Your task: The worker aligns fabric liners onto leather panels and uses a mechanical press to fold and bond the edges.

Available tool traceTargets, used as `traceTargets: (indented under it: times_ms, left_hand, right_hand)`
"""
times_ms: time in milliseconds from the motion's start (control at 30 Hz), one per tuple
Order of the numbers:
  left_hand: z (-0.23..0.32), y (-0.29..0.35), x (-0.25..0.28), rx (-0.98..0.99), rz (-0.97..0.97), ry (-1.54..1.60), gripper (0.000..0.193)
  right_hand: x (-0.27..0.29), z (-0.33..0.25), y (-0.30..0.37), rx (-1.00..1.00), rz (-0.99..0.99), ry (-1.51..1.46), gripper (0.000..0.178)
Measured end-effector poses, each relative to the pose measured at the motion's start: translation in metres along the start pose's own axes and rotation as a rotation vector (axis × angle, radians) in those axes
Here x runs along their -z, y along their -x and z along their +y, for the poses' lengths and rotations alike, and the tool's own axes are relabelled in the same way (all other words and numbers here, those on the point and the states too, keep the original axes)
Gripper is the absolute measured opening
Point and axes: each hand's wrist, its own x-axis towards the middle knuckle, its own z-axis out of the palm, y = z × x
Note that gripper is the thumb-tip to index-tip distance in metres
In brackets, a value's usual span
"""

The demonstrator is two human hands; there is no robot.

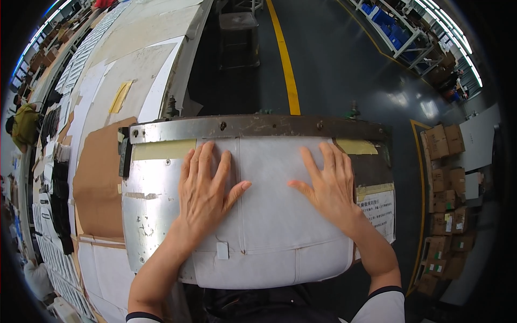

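We record a dark grey, glossy floor [350, 70] as the largest surface, seen beyond and to the right of the work. Along our left runs a long, pale tabletop [189, 54], mostly covered with large off-white sheets. At the right, brown cardboard boxes [447, 188] stand stacked in a column on the floor. In front of us lies a broad, silver metal plate [151, 210], scuffed and screwed down. On it we find the work item: a white, soft-looking panel [277, 215] crossed by thin seam lines, central on the plate, its rounded near edge toward our body. Its far edge reaches a long, worn steel bar [258, 127]; whether it passes beneath, we cannot tell. Left of the plate, a brown, irregularly cut sheet [99, 188] lies on the tabletop. Both hands rest palm down on the panel, well apart from each other, fingers spread, clamped on nothing: the left hand [203, 188] on its left part, the right hand [331, 185] near its right edge, thumbs pointing inward. Beside the right wrist we note a white printed sheet [379, 220]. Smallest: a white rectangular tag [222, 251] on the panel, near the left wrist.
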Motion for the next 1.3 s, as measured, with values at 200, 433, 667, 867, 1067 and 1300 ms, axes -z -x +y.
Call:
traceTargets:
  times_ms: [200, 433, 667, 867, 1067, 1300]
  left_hand:
    - [0.002, 0.001, 0.006, -0.029, 0.011, -0.092, 0.061]
    - [0.002, 0.0, 0.003, -0.025, 0.066, -0.042, 0.064]
    - [0.0, 0.0, 0.014, -0.036, 0.063, -0.019, 0.062]
    - [0.0, 0.0, 0.012, -0.017, 0.055, 0.037, 0.054]
    - [-0.004, 0.002, 0.007, -0.037, 0.144, 0.079, 0.048]
    - [-0.003, 0.012, 0.012, -0.04, 0.125, 0.081, 0.045]
  right_hand:
    - [-0.002, -0.003, -0.001, 0.015, 0.01, 0.032, 0.068]
    - [-0.007, -0.002, -0.001, -0.003, 0.042, -0.007, 0.062]
    - [0.005, -0.008, -0.002, -0.016, 0.015, -0.045, 0.063]
    - [-0.004, -0.003, 0.001, -0.004, 0.06, -0.084, 0.058]
    - [0.0, -0.004, -0.002, -0.015, 0.061, -0.104, 0.051]
    - [0.002, -0.004, 0.005, 0.019, 0.054, -0.121, 0.052]
